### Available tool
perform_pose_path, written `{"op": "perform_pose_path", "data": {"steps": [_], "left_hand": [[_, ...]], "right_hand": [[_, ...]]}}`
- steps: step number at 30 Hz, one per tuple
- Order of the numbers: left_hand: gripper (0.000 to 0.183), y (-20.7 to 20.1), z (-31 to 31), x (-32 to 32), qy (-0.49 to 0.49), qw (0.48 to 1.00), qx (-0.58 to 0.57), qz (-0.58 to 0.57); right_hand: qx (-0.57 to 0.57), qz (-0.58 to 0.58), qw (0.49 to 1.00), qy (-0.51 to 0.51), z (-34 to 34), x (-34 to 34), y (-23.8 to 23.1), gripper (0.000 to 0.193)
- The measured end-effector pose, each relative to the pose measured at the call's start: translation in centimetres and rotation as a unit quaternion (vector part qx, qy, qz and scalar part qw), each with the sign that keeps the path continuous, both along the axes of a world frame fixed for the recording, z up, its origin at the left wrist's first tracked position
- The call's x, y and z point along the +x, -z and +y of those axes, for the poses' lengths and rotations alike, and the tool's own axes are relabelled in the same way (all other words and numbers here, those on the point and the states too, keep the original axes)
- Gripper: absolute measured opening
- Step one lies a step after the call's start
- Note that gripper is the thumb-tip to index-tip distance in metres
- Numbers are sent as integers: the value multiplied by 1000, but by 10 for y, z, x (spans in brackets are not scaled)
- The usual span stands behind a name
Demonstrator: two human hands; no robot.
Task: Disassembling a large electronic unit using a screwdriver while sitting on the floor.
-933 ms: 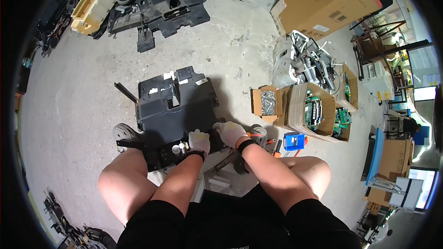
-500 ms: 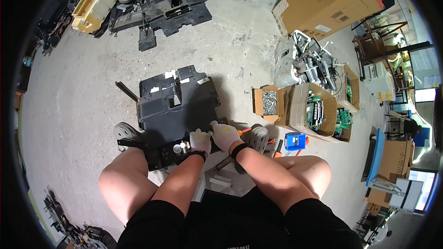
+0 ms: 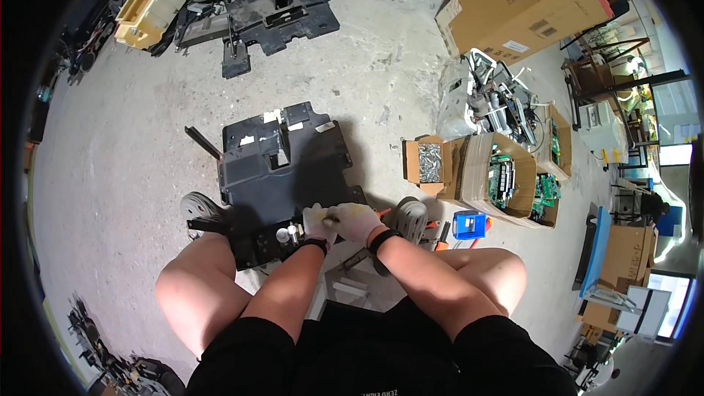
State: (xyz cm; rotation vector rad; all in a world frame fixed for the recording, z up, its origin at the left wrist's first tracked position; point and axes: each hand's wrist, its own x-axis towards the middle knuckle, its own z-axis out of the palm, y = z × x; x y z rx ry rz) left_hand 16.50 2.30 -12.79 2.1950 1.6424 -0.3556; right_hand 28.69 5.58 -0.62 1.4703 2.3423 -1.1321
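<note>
A large flat black panel (image 3: 282,169) with cutouts and white labels lies on the floor between my feet. At its near right edge my gloved hands meet. My left hand (image 3: 317,224) has its fingers curled over the near part of the panel. My right hand (image 3: 355,222) is closed beside it, fingertips touching the left. A small dark thing shows between them, too small to make out. Small white round parts (image 3: 284,235) sit on the panel's near strip, left of my left hand. An orange-red piece (image 3: 385,213) shows partly behind my right hand; whether I hold it cannot be told.
To the right stand a small carton of metal screws (image 3: 430,163), a larger carton of green circuit boards (image 3: 501,180) and a blue tray (image 3: 469,225) beside hand tools. A tall cardboard box (image 3: 524,7) stands far right. More black panels (image 3: 279,0) lie at the far left.
My right hand has shifted slightly left and down, and its fingers now meet those of my left hand. The panel has stayed in place.
</note>
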Motion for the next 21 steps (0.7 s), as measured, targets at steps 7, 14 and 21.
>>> {"op": "perform_pose_path", "data": {"steps": [7, 14, 21], "left_hand": [[14, -12, 1, -5, -20, 999, 12, -43], [13, -17, 2, -6, -8, 1000, 6, -22], [16, -13, 1, -1, 3, 1000, 8, 1]], "right_hand": [[47, 28, 995, 78, 1, 18, 15, 27], [95, -67, 993, -3, 1, 19, 6, 28], [32, -69, 980, 183, -11, -8, 10, 29]]}}
